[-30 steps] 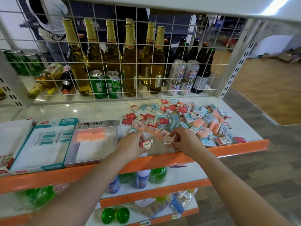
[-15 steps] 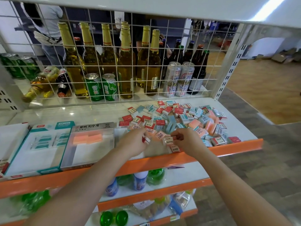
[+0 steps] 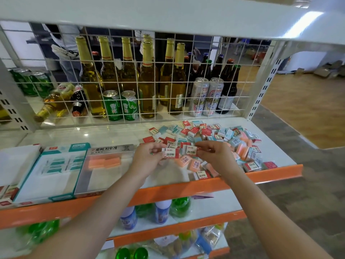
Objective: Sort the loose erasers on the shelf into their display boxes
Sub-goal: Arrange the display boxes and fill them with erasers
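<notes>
A heap of loose erasers [image 3: 220, 139], red, teal and orange wrapped, covers the right half of the white shelf [image 3: 97, 134]. My left hand [image 3: 147, 158] pinches a red-and-white 2B eraser [image 3: 170, 153] just above the shelf. My right hand [image 3: 214, 156] pinches a second red-and-white 2B eraser [image 3: 190, 150] right beside the first. To the left lie three open display boxes: a grey box [image 3: 104, 171] with two orange erasers at its back, a teal box [image 3: 56, 171] with several teal erasers, and a red-trimmed box [image 3: 15, 165] at the far left.
A white wire grid [image 3: 153, 75] closes the back of the shelf, with beer bottles and cans behind it. An orange lip [image 3: 270, 173] runs along the front edge. Lower shelves hold bottles and bags. A person stands beyond the grid at upper left.
Both hands have lifted their erasers from the front of the heap and turned them label up, side by side. The camera has tilted down slightly.
</notes>
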Tool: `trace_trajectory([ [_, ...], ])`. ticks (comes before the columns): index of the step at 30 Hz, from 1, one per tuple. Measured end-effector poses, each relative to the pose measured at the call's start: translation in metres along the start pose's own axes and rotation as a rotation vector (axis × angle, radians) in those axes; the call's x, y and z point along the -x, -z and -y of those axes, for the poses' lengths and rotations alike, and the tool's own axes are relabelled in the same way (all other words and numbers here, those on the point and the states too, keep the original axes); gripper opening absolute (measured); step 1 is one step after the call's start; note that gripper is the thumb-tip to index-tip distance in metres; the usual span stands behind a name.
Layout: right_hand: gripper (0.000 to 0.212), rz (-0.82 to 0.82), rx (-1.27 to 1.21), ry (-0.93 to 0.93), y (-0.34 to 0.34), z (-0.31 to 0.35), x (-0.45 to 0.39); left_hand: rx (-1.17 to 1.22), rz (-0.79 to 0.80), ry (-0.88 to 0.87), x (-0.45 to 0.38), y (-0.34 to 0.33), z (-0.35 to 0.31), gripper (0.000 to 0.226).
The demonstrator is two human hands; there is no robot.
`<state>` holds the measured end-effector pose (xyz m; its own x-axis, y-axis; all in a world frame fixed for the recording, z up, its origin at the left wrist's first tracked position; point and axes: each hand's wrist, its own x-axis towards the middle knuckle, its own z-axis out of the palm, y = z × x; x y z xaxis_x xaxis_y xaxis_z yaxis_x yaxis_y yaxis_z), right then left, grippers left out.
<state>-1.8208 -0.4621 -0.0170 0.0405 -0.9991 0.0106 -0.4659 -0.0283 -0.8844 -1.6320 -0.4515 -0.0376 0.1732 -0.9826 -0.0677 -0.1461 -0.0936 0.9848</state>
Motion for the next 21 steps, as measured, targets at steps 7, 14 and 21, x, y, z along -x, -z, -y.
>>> trace_trajectory([
  [7,0.026,0.049,0.004,-0.005,-0.005,0.0,0.003,0.049,-0.071,-0.036,0.007,0.004,0.008,0.021],
  [14,0.028,0.073,0.019,0.03,-0.014,0.004,0.003,-0.036,-0.1,-0.05,0.009,0.014,0.011,0.023],
  [21,0.028,0.087,0.006,0.079,-0.041,0.018,-0.004,-0.147,-0.147,-0.097,0.011,0.044,0.007,0.02],
])
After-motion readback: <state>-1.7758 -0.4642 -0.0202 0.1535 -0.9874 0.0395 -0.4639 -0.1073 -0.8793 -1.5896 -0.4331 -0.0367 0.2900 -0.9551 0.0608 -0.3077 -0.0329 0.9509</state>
